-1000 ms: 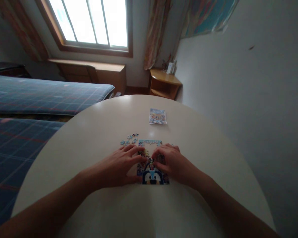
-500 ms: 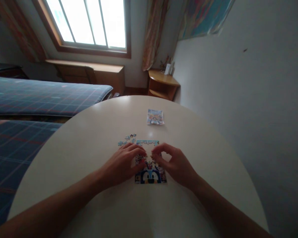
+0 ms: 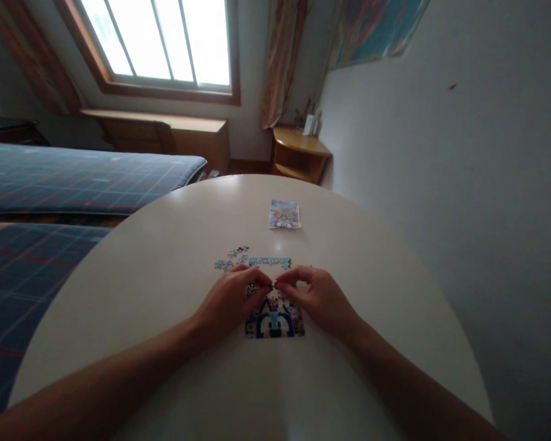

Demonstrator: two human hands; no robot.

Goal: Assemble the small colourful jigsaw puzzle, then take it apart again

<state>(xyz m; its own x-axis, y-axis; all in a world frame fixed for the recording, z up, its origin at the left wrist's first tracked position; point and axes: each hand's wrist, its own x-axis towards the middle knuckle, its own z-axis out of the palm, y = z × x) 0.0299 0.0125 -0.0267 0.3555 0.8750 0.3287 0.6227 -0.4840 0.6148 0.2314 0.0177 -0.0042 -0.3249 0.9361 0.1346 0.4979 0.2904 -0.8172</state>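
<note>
I'm seeing both forearms reaching in from the lower corners of the head view, angling inward until the hands are almost meeting over the puzzle. The left hand (image 3: 232, 300) is lying palm-down on the puzzle's left side, its wrist low and its thumb and forefinger pointing inward. The right hand (image 3: 321, 300) is mirroring it from the right, forefinger arching over the thumb and leaving a small gap between them behind the tips. On each hand the tips of thumb and forefinger are sitting close together, right by a small dark piece (image 3: 274, 285); at this scale I'm not able to tell which hand, if either, is clamping it.

The puzzle (image 3: 275, 327) is lying flat between the hands, near the middle of my view, a blue dog's face showing along its near side and a pale opening showing toward its far edge. Loose pieces (image 3: 220, 264) are lying scattered just beyond the left hand. Farther off, a printed packet (image 3: 284, 215) is resting alone on the round cream table (image 3: 165, 233).

Beyond the table, plaid mattresses (image 3: 82, 177) are stretching along the left, a bright window (image 3: 160, 43) is glowing above a wooden desk (image 3: 197, 124), and a corner shelf (image 3: 303, 142) is standing against the right wall (image 3: 417, 153).
</note>
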